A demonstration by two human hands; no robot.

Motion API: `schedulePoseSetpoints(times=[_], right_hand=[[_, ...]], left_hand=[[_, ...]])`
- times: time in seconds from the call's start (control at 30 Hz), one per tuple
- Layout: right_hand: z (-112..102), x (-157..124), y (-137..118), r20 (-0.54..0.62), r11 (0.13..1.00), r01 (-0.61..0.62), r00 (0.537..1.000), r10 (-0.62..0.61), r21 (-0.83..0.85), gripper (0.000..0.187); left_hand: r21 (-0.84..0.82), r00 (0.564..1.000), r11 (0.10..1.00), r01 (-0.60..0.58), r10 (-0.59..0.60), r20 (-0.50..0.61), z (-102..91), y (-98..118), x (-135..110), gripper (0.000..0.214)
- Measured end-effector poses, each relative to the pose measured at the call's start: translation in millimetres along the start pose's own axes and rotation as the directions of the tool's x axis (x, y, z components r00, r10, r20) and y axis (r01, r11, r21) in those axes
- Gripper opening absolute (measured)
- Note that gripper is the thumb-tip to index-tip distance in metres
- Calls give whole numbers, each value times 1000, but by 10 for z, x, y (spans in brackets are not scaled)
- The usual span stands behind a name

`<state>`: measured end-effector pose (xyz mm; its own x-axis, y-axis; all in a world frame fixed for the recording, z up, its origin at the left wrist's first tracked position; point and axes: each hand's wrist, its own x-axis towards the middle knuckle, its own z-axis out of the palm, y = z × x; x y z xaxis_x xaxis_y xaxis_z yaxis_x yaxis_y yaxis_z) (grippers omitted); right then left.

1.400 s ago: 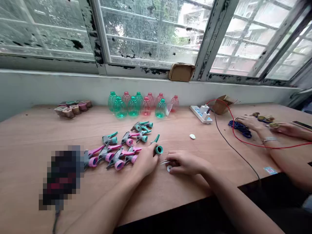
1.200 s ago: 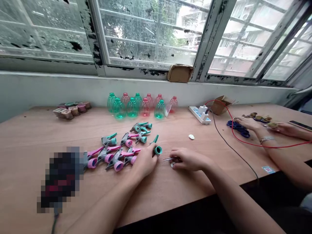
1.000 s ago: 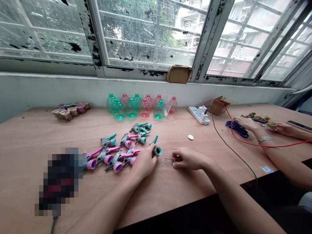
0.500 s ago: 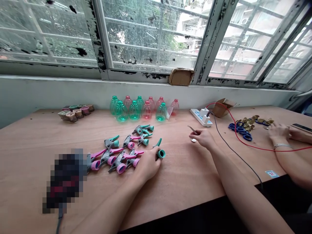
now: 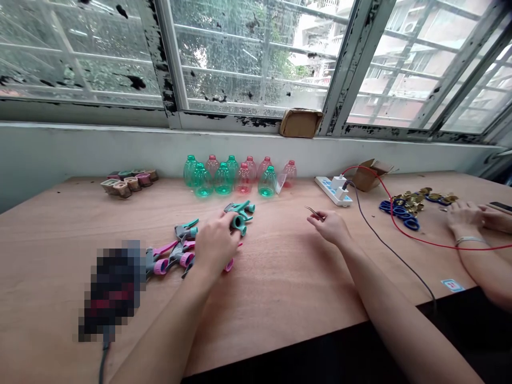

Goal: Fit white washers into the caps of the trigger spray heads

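Observation:
My left hand (image 5: 216,240) is closed around a trigger spray head with a teal collar (image 5: 238,222), above a group of grey, teal and pink spray heads on the table. A teal-collared spray head (image 5: 186,230) and a pink-collared spray head (image 5: 160,265) lie to its left; my hand and wrist hide part of the group. Further right, my right hand (image 5: 332,226) grips a pair of tweezers (image 5: 312,212), whose tips point away to the left. Behind the spray heads stand several clear bottles, among them a green bottle (image 5: 266,182) and a pink bottle (image 5: 244,179).
A white power strip (image 5: 336,193) with a red cable (image 5: 386,192) sits behind my right hand. At right, another person's hands (image 5: 466,217) are beside blue-and-gold parts (image 5: 408,208). Small containers (image 5: 128,184) stand back left; a pixelated dark object (image 5: 114,290) is front left.
My left hand has carried the teal-collared spray head left and away from me, over the group. A small white disc seen below my right hand earlier no longer shows.

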<state>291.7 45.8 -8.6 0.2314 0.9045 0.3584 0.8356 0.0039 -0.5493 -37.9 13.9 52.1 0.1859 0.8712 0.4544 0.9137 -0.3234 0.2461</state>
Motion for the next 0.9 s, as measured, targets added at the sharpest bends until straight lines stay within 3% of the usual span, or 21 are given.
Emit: schedulePoseSetpoints(times=[0.17, 0.27, 0.4, 0.57, 0.73, 0.9], right_hand=[[193, -69, -522, 182, 991, 72, 979, -92, 114, 31], [354, -117, -770, 339, 984, 105, 929, -149, 144, 27], [557, -199, -922, 360, 971, 200, 903, -234, 129, 21], [638, -298, -932, 329, 962, 260, 905, -271, 78, 22], [582, -321, -920, 344, 955, 281, 891, -297, 97, 24], [568, -309, -885, 367, 950, 290, 877, -311, 115, 25]], left_hand=[[309, 987, 943, 121, -148, 68, 30, -388, 103, 33], [332, 976, 932, 144, -189, 105, 57, -517, 99, 35], [290, 976, 937, 193, -214, 43, 25, -550, 106, 36], [213, 999, 976, 44, -50, 21, 36, -502, 174, 37], [149, 973, 981, -124, 90, 212, 105, -581, 209, 32], [188, 936, 965, -183, 113, 333, 149, -644, 164, 47]])
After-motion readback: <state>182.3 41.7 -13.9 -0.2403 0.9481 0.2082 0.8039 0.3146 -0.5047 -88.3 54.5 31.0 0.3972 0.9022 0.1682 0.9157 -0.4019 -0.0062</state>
